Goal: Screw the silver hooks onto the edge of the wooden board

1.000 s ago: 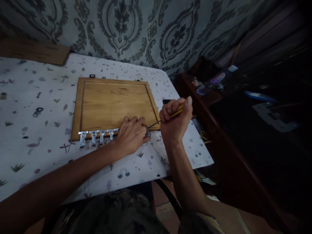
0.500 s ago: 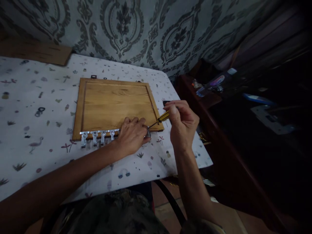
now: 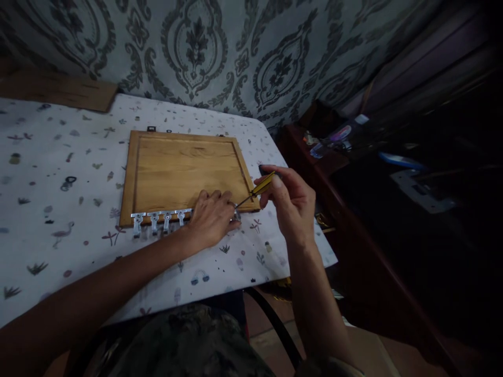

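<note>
A framed wooden panel (image 3: 188, 170), perhaps a small cabinet door, lies flat on the table. Along its near edge sits a row of several metal hinges (image 3: 154, 222). My left hand (image 3: 212, 217) rests over that edge near the right corner, its fingers and thumb closed around another metal hinge (image 3: 236, 213), mostly hidden. In my right hand (image 3: 293, 204) is a screwdriver (image 3: 262, 184) with a yellow and black handle, held by thumb and fingers. Its shaft slants down to the left, and the tip reaches the hinge by my left fingers.
A white printed cloth (image 3: 90, 183) covers the table. Cardboard (image 3: 58, 89) lies at the back left against the patterned wall covering. To the right, a dark red piece of furniture (image 3: 338, 193) carries a clear bottle (image 3: 338, 135) and a blue-handled item (image 3: 401, 161).
My right fingers have opened and shifted around the screwdriver handle, with the hand turned slightly. My left hand stays at the hinge. The whole view has moved a little.
</note>
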{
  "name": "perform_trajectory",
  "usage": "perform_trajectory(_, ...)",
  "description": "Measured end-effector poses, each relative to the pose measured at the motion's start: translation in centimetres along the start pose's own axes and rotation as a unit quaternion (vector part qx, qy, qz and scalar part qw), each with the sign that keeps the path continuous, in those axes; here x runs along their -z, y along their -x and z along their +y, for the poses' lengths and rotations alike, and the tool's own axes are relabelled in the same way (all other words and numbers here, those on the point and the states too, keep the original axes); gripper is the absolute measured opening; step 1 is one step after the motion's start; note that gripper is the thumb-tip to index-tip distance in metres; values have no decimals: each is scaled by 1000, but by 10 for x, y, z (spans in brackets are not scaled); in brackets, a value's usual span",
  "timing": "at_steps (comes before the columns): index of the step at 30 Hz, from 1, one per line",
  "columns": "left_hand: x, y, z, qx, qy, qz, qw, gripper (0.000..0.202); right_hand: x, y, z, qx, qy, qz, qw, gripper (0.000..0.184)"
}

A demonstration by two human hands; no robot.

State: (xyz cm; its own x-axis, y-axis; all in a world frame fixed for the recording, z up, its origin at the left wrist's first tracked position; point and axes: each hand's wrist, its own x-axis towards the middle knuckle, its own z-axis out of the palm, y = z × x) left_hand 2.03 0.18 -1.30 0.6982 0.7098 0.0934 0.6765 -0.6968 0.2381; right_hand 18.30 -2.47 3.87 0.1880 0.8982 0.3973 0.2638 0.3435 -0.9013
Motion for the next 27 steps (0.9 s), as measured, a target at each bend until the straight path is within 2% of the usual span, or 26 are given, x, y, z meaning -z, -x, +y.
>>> perform_trajectory(5, 2, 1, 0, -3, -8, 4, 1000, 33, -3, 0, 0, 9, -14, 20, 1000, 31)
perform_trajectory(10, 6, 1, 1, 1, -8, -4, 1000, 34, -7, -1, -2, -14, -32, 40, 999, 39)
perform_trajectory(19, 6, 1, 1, -1, -6, -1, 1000, 33, -1, 2, -3, -12, -40, -18, 999, 37)
perform_trajectory(23, 4, 1, 0, 0, -9, 5, 1000, 33, -3, 2, -2, -13, -38, 12, 999, 32)
perform_trajectory(27, 4, 0, 0, 0, -10, 5, 1000, 34, -5, 1, 0, -24, -57, 26, 998, 40)
